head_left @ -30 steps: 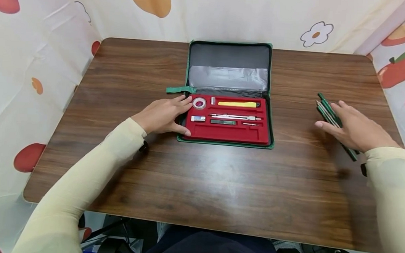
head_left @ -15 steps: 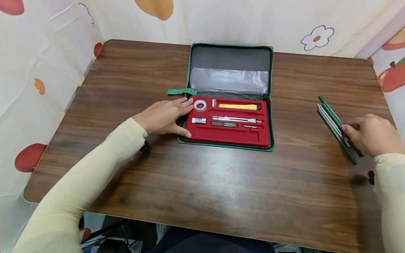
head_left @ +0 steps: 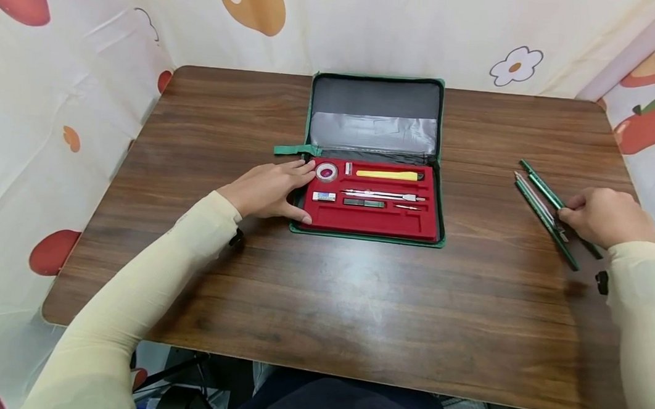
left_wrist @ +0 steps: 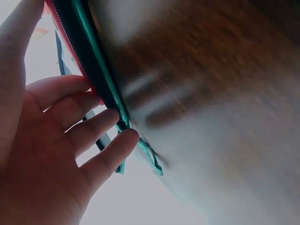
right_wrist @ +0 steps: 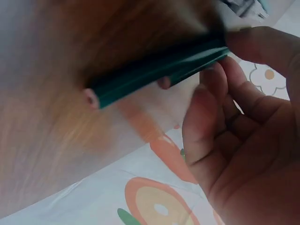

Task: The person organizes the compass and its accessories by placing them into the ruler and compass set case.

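With curled fingers, my right hand [head_left: 607, 216] is pinching a green pencil [head_left: 541, 185] at the right of the tabletop [head_left: 322, 303]; my left hand [head_left: 267, 189] is resting, fingers spread, against the case [head_left: 376, 96]. I'm risking dislodging the neighbouring pencil [head_left: 546, 224], since it's lying so close.

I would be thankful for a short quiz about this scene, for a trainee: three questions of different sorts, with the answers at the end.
1. Multiple choice: What colour is the tray inside the open case?
a) blue
b) red
c) white

2. True or false: The right hand is at a green pencil outside the case.

3. Fill the gap: In the head view, the left hand touches the case at its ____ side.

Key: 1. b; 2. true; 3. left
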`<state>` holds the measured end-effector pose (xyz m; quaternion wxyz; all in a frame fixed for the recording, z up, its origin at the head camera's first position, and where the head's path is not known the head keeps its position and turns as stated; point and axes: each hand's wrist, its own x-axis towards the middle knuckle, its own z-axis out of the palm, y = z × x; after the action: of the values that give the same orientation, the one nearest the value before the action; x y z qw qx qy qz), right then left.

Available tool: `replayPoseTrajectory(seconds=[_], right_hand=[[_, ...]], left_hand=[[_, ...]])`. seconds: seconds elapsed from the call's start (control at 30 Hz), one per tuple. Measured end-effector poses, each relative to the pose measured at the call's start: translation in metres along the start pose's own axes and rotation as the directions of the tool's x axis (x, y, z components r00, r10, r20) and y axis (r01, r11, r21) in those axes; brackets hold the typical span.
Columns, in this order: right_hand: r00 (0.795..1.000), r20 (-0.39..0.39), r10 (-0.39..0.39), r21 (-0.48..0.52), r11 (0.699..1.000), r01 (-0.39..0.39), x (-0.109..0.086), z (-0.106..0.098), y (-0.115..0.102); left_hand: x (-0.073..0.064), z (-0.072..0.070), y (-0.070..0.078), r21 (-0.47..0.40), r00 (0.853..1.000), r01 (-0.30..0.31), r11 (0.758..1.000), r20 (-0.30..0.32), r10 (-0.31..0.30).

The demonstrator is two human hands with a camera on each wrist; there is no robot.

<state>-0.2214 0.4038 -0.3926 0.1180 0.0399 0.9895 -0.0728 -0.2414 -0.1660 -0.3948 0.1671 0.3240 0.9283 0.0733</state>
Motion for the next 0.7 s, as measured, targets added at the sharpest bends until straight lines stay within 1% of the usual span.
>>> replayPoseTrajectory(seconds=[0.17,0.3,0.37,0.47,0.5,0.57,0.63,0.7], right_hand=[[1.0,-0.017,-0.019,0.056,0.998,0.019,0.001,0.001,0.003],[0.998,-0.053,-0.042,0.078,0.996,0.046,0.0,0.0,0.006],[0.996,-0.078,-0.037,0.085,0.995,0.043,-0.001,-0.001,0.005],[0.992,-0.127,-0.002,0.108,0.994,0.016,-0.001,-0.002,-0.003],[0.989,-0.147,0.013,0.117,0.993,0.004,-0.002,-0.002,-0.006],[0.978,-0.208,0.024,0.136,0.991,0.005,-0.003,-0.002,-0.014],[0.962,-0.273,0.018,0.144,0.989,0.023,-0.004,-0.003,-0.022],[0.941,-0.338,-0.004,0.141,0.988,0.055,-0.006,-0.003,-0.031]], left_hand=[[0.001,0.0,0.0,0.019,1.0,-0.019,1.0,-0.008,0.019],[0.002,0.001,-0.001,0.019,1.0,-0.017,1.0,-0.004,0.018],[0.002,0.001,-0.002,0.017,1.0,-0.014,1.0,-0.004,0.014],[0.002,0.002,-0.003,0.014,1.0,-0.012,1.0,-0.006,0.012],[0.002,0.002,-0.003,0.012,1.0,-0.01,1.0,-0.006,0.01],[0.001,0.002,-0.003,0.007,1.0,-0.011,1.0,-0.007,0.011],[0.001,0.003,-0.003,0.002,1.0,-0.013,1.0,-0.008,0.013],[0.0,0.003,-0.003,-0.004,1.0,-0.012,1.0,-0.013,0.012]])
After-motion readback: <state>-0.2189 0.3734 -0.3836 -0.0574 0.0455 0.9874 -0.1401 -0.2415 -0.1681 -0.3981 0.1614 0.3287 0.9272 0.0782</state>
